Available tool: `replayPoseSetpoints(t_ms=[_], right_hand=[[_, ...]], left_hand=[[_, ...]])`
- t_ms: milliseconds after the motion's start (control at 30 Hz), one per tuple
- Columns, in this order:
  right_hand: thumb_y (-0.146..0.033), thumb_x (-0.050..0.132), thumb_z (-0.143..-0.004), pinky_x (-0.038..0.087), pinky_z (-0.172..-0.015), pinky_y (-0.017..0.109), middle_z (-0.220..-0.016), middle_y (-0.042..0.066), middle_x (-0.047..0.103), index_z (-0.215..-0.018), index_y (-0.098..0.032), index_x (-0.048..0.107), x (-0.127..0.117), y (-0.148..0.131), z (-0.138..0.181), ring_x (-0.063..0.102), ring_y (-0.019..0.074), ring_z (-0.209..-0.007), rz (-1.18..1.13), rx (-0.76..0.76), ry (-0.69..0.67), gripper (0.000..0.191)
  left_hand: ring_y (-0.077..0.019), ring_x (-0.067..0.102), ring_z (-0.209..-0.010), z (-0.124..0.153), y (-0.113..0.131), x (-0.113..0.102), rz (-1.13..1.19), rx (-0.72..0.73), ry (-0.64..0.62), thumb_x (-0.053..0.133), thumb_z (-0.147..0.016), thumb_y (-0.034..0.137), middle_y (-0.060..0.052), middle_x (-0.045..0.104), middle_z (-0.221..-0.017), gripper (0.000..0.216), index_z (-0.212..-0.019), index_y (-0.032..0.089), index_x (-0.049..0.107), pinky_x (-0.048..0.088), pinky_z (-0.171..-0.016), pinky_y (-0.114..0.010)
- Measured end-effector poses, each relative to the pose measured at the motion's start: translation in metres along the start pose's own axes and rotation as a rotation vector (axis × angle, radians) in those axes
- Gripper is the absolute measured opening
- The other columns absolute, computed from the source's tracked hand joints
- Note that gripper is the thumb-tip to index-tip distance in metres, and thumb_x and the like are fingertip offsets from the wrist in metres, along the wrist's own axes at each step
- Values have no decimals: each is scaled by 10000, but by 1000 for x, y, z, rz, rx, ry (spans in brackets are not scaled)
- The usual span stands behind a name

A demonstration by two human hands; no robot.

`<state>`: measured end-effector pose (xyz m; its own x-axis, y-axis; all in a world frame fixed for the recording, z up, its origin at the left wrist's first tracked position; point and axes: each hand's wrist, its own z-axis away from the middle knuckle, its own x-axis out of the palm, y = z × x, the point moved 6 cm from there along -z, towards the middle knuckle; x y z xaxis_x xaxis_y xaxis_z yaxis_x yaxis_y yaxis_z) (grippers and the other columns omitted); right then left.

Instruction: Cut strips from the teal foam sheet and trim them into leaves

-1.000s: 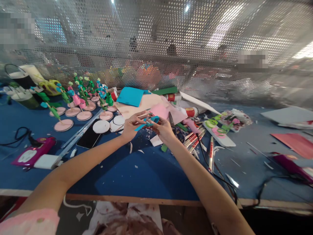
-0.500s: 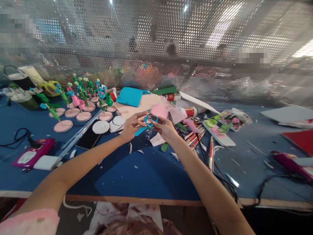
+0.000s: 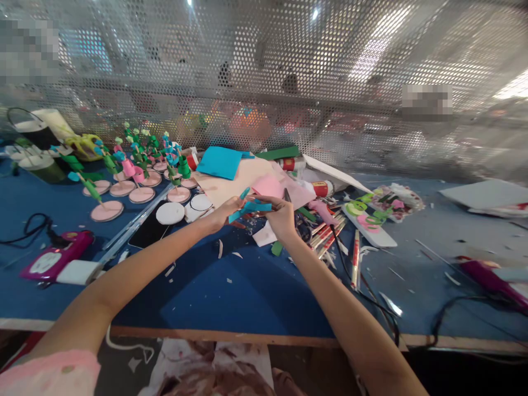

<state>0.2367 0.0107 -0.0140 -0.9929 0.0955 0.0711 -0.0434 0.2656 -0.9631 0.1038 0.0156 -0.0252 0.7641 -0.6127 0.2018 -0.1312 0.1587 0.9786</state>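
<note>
Both my hands meet above the middle of the blue table (image 3: 231, 291). My left hand (image 3: 225, 213) pinches one end of a curled turquoise foam strip (image 3: 251, 207). The fingers of my right hand (image 3: 281, 214) are closed on its other end. The strip runs almost level between the two hands, with one tip sticking up. Under the hands lie a pink foam sheet (image 3: 270, 186), a beige sheet (image 3: 231, 184) and white scraps.
Foam flowers on round pink bases (image 3: 136, 165) stand at the back left. A phone (image 3: 150, 231), white discs (image 3: 170, 213), a purple glue gun (image 3: 53, 258), glue bottles (image 3: 324, 188), scissors (image 3: 299, 220), sticks (image 3: 355, 256) and cables (image 3: 371, 297) lie around. A perforated metal screen (image 3: 264, 71) closes the back.
The turquoise strip formed a loop between my fingers half a second ago; now it is pulled out flatter and held a little higher. Both hands shifted slightly right.
</note>
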Motion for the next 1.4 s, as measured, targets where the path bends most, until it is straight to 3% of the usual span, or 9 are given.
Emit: replayPoseSetpoints(t_ms=[100,267,667,800,900,967,1067,1133,1400], right_hand=[[-156,600,-540,552,-568,319,-760,51,731,-743,-160,726,4,-4,4,681,222,-685,32,-50,31,239],[-156,590,-570,559,-658,328,-802,50,736,-772,-163,732,8,-7,11,687,223,-755,34,-94,100,246],[-209,686,-561,536,-760,347,-857,46,736,-820,-172,733,14,13,10,677,234,-843,-25,-12,67,266],[-229,755,-515,529,-764,335,-924,64,726,-877,-179,715,12,4,3,659,235,-906,-1,42,-147,367],[-234,796,-496,521,-793,329,-1193,76,626,-1060,-234,651,4,-15,-1,604,222,-1030,-16,94,-453,582],[-338,782,-539,526,-748,327,-1256,82,579,-1070,-246,631,-7,-23,-6,617,206,-973,-45,126,-514,560],[-517,669,-649,465,-560,234,-903,57,681,-833,-192,635,-24,-25,-16,598,120,-683,38,51,-311,375],[-568,625,-666,367,-458,215,-599,-6,590,-645,-179,560,-20,-18,-16,475,79,-494,198,26,-262,395],[-431,545,-739,279,-491,232,-487,-50,394,-534,-180,455,16,-8,2,357,82,-494,556,-92,-598,336]], left_hand=[[-179,614,-771,1,0,5,-90,-31,-50,622,-661,613,-134,615,-1092,708,-1204,175,503,518,-608,-293],[-163,618,-766,-4,2,2,-279,14,-11,779,-576,279,-122,634,-995,603,-1114,123,554,516,-608,-280],[-108,594,-511,-5,4,-12,-359,-40,57,644,-722,205,-28,662,-685,158,-834,95,628,488,-535,-240],[-98,568,-466,-5,8,-16,-394,-45,59,630,-687,142,-14,663,-638,87,-761,99,629,468,-506,-227],[-91,559,-464,-5,12,-19,-443,-50,49,630,-697,183,-10,664,-645,104,-764,104,628,451,-492,-217],[-96,570,-485,-4,14,-18,-468,-58,5,647,-702,241,-17,670,-665,152,-781,112,631,448,-498,-218],[-97,564,-486,-2,13,-14,-493,-82,-82,672,-693,291,-14,665,-652,195,-786,125,630,451,-515,-227],[-91,551,-472,0,11,-10,-503,-99,-135,674,-697,297,-4,657,-632,210,-821,132,634,451,-523,-229],[-81,546,-463,5,14,-2,-543,-129,-205,674,-704,309,0,646,-592,211,-807,128,645,437,-510,-211]])
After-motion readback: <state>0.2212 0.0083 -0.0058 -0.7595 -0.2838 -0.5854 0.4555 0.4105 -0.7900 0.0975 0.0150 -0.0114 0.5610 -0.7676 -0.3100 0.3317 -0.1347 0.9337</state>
